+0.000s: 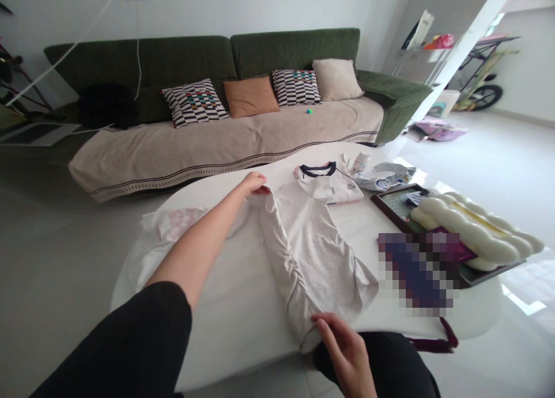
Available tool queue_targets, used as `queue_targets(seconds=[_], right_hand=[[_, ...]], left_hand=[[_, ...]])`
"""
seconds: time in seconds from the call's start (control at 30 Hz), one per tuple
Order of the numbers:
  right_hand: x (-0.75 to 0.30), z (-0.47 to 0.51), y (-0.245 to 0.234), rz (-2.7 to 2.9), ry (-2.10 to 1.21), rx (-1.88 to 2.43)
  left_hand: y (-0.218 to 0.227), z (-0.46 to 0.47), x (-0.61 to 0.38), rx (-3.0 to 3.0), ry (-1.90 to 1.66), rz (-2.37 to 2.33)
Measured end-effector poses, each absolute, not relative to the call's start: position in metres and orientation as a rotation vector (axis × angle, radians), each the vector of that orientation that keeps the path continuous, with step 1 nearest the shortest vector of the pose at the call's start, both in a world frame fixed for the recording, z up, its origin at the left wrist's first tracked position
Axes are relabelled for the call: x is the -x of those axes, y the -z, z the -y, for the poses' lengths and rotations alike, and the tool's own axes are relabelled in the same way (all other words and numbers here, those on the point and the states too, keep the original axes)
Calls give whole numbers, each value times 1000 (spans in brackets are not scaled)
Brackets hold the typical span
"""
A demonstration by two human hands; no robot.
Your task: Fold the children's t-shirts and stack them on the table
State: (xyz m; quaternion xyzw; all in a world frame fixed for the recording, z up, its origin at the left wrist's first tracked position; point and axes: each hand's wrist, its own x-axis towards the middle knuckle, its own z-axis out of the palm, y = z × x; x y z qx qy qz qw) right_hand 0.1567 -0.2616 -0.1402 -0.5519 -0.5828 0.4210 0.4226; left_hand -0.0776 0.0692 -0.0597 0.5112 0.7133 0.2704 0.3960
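Note:
A light grey garment [312, 242], creased along its length, lies stretched over the white table [217, 328]. At its far left corner my left hand [255, 183] is closed on the cloth. The near end hangs at the table's front edge, where my right hand [347, 346] pinches the fabric between thumb and finger. Beyond the garment sits a folded white shirt [347, 188] with a dark collar; the grey cloth partly covers it. Left of my forearm is a white cloth with a pink print [176, 223], partly hidden by the arm.
To the right, a dark-rimmed tray [390, 214] holds a cream, puffy tissue-box-like object [472, 227]. A crumpled plastic package [384, 177] lies behind it. A blurred-out dark item with a maroon strap [448, 334] rests nearer. A green sofa [143, 56] with cushions stands behind the table.

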Motion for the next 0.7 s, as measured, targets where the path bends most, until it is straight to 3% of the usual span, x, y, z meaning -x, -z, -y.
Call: queue_targets(seconds=[0.17,0.37,0.7], right_hand=[[-161,246,175,1313,-1103,1518],[-158,241,174,1273,-1147,1608],[-141,248,175,1297,-948,1603]], left_hand=[[103,-88,45,-1388,-756,-1902],[120,-77,117,-1485,-910,-1999],[131,-68,142,-1705,-640,-1729]])
